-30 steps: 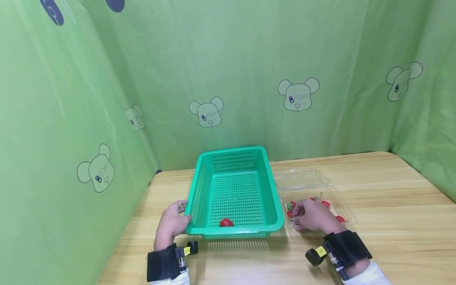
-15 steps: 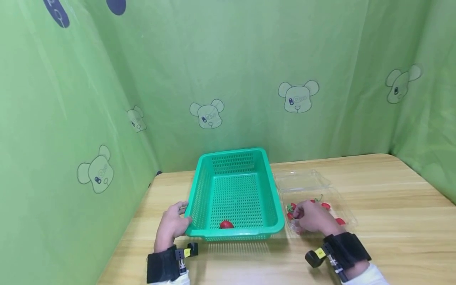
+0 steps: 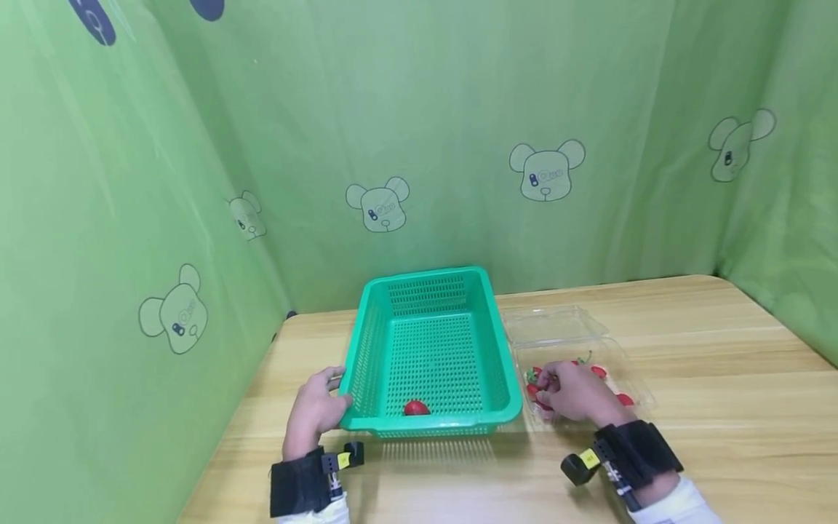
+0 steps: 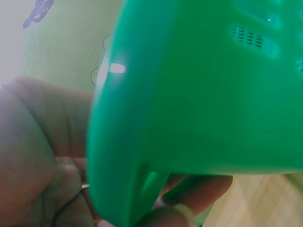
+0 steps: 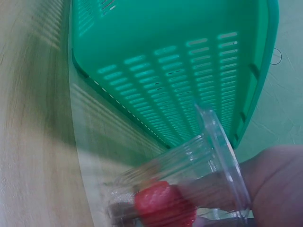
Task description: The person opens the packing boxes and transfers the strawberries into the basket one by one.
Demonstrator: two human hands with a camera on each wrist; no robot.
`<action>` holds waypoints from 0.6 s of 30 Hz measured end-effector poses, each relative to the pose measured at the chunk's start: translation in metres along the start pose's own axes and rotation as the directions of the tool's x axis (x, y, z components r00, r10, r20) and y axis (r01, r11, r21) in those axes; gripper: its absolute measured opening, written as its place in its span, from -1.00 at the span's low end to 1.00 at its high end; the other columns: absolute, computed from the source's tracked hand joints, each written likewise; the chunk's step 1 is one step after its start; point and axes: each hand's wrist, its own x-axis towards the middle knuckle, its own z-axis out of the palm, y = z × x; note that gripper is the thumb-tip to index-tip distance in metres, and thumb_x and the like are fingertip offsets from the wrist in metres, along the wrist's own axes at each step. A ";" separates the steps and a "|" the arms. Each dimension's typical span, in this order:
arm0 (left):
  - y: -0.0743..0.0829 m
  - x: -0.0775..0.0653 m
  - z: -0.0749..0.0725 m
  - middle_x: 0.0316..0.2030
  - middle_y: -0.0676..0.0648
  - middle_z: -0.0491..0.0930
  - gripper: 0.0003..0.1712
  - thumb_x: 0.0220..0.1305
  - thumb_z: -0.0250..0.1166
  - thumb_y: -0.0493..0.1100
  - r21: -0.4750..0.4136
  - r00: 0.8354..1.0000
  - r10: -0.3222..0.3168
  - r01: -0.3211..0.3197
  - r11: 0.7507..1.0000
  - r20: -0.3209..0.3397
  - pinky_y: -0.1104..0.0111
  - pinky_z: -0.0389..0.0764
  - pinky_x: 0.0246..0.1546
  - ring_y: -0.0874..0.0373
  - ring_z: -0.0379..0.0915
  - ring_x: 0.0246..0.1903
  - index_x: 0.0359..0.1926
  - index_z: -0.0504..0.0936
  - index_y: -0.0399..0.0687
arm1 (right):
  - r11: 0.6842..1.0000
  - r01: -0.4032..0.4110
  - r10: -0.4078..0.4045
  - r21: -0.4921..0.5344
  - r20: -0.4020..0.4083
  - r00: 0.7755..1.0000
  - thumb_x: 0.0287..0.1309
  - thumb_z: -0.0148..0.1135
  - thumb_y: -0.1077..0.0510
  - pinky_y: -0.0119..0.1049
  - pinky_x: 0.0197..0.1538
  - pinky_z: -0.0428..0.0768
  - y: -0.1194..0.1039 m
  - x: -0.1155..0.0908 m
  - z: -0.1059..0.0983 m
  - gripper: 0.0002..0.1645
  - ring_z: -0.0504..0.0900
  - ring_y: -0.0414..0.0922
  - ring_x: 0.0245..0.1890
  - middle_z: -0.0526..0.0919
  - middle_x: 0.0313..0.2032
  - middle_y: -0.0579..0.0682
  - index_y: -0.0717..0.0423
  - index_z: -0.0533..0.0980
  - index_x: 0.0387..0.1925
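A green plastic basket (image 3: 432, 423) with slotted walls stands on the table, a red strawberry (image 3: 416, 408) lying inside by the near wall. My left hand (image 3: 316, 409) grips its near left corner, fingers under the rim and thumb over it. Right of the basket, a clear plastic clamshell box (image 3: 627, 367) lies with its lid folded back and several strawberries in it. My right hand (image 3: 576, 393) reaches into the box's left part, fingers bent downward. Through the clear wall in the right wrist view, its fingertips pinch a strawberry (image 5: 163, 204).
The box's clear lid (image 3: 553, 326) lies flat behind it, toward the back of the wooden table (image 3: 733, 407). A green curtain (image 3: 445, 145) with bear heads hangs along the back and both sides. The basket's right wall stands close beside the box.
My right fingers have shifted slightly among the strawberries at the box's left side. My left hand and the basket stay in place.
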 end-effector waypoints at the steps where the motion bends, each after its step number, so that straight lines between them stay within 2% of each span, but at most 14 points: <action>1: 0.000 0.000 0.000 0.17 -0.41 0.44 -0.38 0.15 0.18 -0.39 -0.003 1.000 -0.001 0.001 1.000 0.000 0.18 0.66 -0.29 -0.25 0.40 0.09 0.28 0.34 -0.27 | 1.000 0.003 -0.003 -0.007 -0.006 1.000 0.01 0.30 0.24 -0.29 -0.55 0.38 0.000 0.000 -0.001 -0.91 0.42 -0.15 -0.61 0.50 -0.60 -0.07 0.09 0.53 -0.40; 8: 0.000 -0.001 -0.001 0.17 -0.40 0.44 -0.39 0.15 0.18 -0.39 -0.012 1.000 0.004 -0.004 1.000 0.000 0.23 0.65 -0.35 -0.23 0.42 0.06 0.27 0.34 -0.27 | 0.999 0.023 -0.025 -0.047 -0.032 0.999 0.05 0.29 0.21 -0.27 -0.52 0.38 0.002 0.004 -0.004 -0.94 0.42 -0.12 -0.56 0.53 -0.54 -0.05 0.07 0.54 -0.40; 12: 0.001 -0.001 -0.002 0.17 -0.42 0.43 -0.39 0.16 0.17 -0.40 -0.027 1.000 0.004 -0.004 1.000 0.001 0.25 0.66 -0.42 -0.20 0.46 0.01 0.27 0.33 -0.28 | 0.999 0.030 -0.031 -0.031 -0.041 0.999 0.06 0.28 0.23 -0.26 -0.49 0.43 0.000 0.005 -0.006 -0.93 0.46 -0.12 -0.53 0.60 -0.49 -0.03 0.10 0.55 -0.37; 18: 0.002 -0.001 -0.001 0.16 -0.42 0.43 -0.39 0.16 0.17 -0.40 -0.033 1.000 0.003 -0.003 0.999 0.005 0.24 0.68 -0.43 -0.17 0.49 -0.04 0.27 0.33 -0.29 | 0.999 0.041 -0.042 -0.002 -0.049 0.998 0.08 0.27 0.23 -0.26 -0.48 0.45 -0.002 0.002 -0.009 -0.91 0.49 -0.15 -0.53 0.64 -0.46 -0.02 0.14 0.56 -0.34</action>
